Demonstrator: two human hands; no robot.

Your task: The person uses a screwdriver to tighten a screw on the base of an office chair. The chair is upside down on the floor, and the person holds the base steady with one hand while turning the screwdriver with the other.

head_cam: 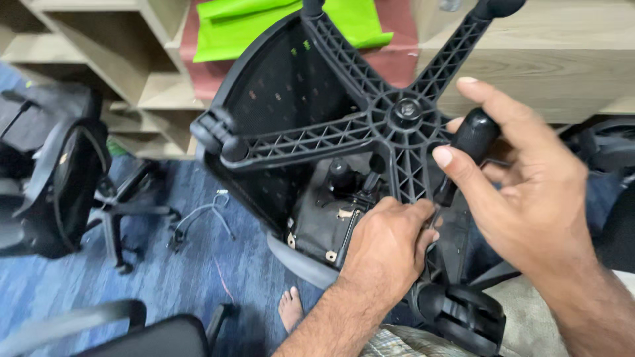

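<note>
Head view: An office chair lies overturned, its black star base (397, 125) facing the camera with ribbed spokes fanning out from the central hub (406, 110). The right hand (529, 192) holds a black caster (473, 135) pinched between thumb and forefinger, the other fingers curled loosely behind it. The caster sits just right of the hub and above the spoke that runs down toward the person; its long axis is tilted, the rounded top up and to the right, the lower end pointing down-left at that spoke. The left hand (390, 241) is closed around the same lower spoke, fingers (423, 211) wrapped over its ribbed edge, just below and left of the caster. The right hand is therefore the one on the caster; the left is the nearer to the spoke. Another caster (463, 317) is fitted at the near end of a spoke by the person's lap. The seat underside (278, 86) and its mechanism (331, 218) lie behind the base. A bare foot (291, 307) rests on the blue carpeted floor (185, 264), with another chair (59, 185) at left, wooden shelving (99, 53) and a green cloth (238, 26) beyond.
</note>
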